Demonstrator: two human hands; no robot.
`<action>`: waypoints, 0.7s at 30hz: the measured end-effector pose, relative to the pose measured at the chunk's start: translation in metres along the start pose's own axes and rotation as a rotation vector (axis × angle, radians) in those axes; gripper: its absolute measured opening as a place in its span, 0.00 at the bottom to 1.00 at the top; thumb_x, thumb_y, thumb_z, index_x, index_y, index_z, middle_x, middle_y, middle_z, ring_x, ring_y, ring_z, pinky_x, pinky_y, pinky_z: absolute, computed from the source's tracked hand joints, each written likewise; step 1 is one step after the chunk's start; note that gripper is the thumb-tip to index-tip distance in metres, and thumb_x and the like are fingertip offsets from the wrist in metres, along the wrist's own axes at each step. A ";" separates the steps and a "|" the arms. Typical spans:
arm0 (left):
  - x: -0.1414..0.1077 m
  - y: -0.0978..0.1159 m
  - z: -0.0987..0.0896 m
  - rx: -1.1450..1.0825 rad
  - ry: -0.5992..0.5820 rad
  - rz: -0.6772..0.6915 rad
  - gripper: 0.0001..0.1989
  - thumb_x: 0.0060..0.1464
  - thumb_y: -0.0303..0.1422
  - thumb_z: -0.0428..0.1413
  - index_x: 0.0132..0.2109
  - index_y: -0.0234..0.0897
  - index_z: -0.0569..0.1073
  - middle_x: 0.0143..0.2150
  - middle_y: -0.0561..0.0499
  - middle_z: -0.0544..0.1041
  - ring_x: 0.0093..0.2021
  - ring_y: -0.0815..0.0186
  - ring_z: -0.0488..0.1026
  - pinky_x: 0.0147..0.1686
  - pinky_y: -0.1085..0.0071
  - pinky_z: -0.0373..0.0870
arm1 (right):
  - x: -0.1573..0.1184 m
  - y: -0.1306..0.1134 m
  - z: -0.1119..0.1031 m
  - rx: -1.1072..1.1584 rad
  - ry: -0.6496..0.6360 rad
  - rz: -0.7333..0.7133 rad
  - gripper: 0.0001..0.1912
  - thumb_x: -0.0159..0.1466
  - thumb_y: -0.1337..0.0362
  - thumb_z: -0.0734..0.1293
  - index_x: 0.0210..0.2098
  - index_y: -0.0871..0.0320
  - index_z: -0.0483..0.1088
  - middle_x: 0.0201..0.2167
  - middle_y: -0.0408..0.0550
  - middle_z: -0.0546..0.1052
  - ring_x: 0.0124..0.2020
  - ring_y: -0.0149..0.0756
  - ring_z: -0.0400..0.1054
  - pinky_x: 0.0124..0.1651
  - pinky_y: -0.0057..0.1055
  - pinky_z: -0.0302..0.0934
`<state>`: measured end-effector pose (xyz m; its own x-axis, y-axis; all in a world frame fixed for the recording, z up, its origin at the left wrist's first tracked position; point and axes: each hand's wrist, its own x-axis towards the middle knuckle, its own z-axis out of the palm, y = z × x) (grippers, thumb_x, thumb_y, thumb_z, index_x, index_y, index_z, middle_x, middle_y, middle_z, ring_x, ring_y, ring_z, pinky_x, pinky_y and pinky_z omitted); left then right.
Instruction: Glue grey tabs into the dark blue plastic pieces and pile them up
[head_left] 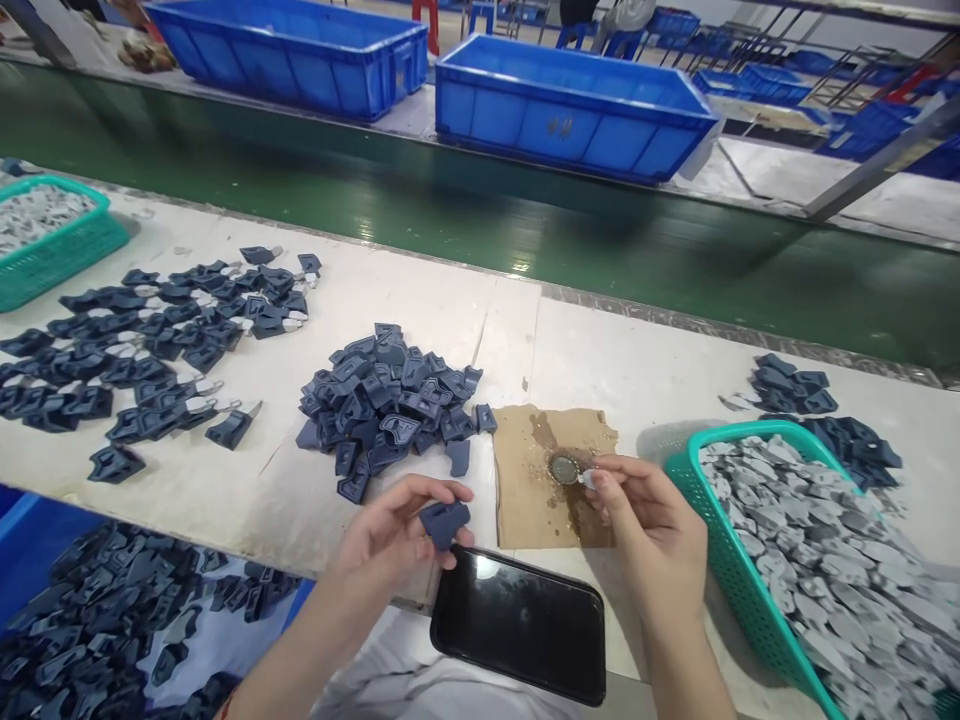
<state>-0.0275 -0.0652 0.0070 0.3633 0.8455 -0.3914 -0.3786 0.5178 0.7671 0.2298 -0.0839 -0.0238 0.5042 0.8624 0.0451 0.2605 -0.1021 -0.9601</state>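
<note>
My left hand (405, 525) is closed on a dark blue plastic part (445, 522), held just above the table's front edge. Between the thumb and fingertips of my right hand (649, 515) is a small light grey piece (589, 479). That piece is at the rim of a small round cap-like dish (564, 468), whether touching I cannot tell. The dish sits on a stained piece of cardboard (517, 510). Behind my left hand lies a heap of dark blue parts (390, 400). A black phone (521, 625) lies below and between my hands.
A green basket (694, 470) of grey pieces stands at the right, with dark blue parts (795, 385) behind it. Blue parts joined with grey pieces (172, 320) spread across the left. Beyond the table runs a green belt (420, 210), with blue bins (562, 110) behind it.
</note>
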 end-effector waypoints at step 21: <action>0.036 -0.035 0.021 0.099 -0.048 0.120 0.11 0.61 0.36 0.67 0.44 0.41 0.73 0.49 0.46 0.86 0.51 0.63 0.80 0.52 0.71 0.73 | -0.005 0.007 0.001 -0.257 0.018 -0.073 0.18 0.69 0.51 0.69 0.28 0.56 0.69 0.21 0.38 0.69 0.23 0.29 0.60 0.27 0.27 0.54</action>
<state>0.0166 -0.0557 -0.0230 0.3618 0.8921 -0.2706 -0.3367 0.3957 0.8544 0.2284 -0.0889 -0.0314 0.4908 0.8632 0.1184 0.4956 -0.1648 -0.8528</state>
